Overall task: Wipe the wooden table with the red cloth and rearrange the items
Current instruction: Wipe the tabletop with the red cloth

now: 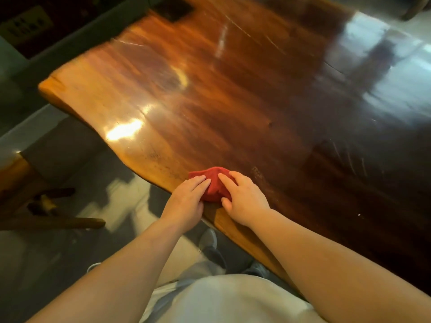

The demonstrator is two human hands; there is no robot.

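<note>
The red cloth (215, 183) lies bunched on the table (210, 101), right beside its wavy near-left edge. The left hand (186, 201) and right hand (245, 201) press on it with fairly straight fingers, neither clenched. Glossy wood stretches far and right of the cloth, and the floor (70, 252) lies just left of the edge.

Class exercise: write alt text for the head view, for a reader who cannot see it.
A left hand and right hand press a bunched red cloth onto the near edge of a glossy wooden table.
</note>
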